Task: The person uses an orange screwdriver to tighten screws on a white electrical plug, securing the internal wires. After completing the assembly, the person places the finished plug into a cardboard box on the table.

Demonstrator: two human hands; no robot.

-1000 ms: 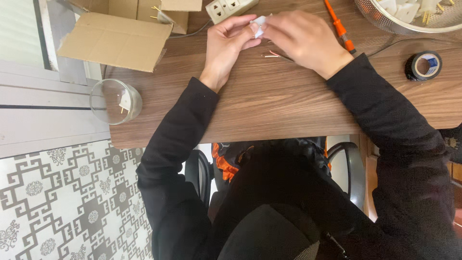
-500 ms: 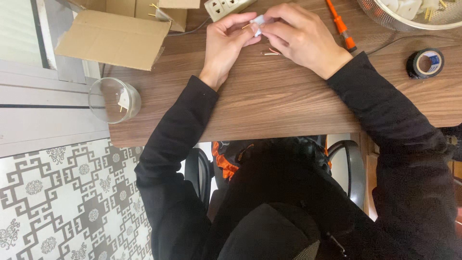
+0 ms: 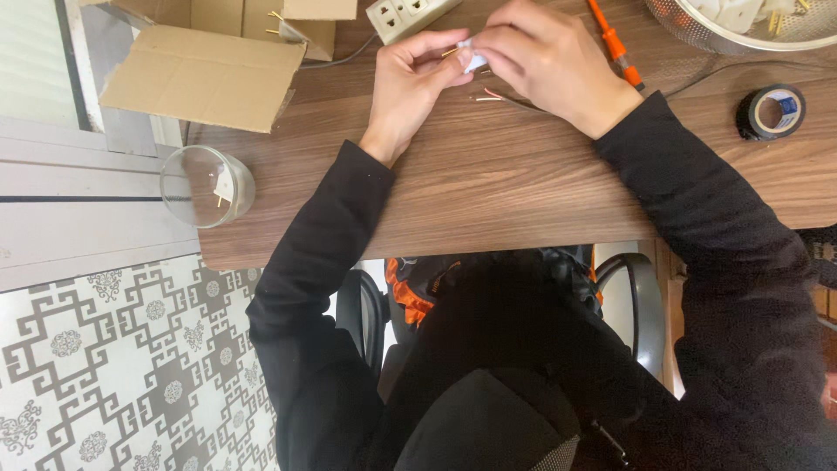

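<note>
Your left hand (image 3: 410, 74) and right hand (image 3: 545, 57) both pinch the small white part (image 3: 475, 59); the wires (image 3: 501, 96) lie loose on the table (image 3: 488, 183).

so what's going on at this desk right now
A person in black sleeves sits at a wooden table, pinching a small white part between the left hand and right hand. Thin wires lie just under the hands. An orange screwdriver, a roll of black tape, a white power strip, a cardboard box and a glass bowl sit around them.
</note>
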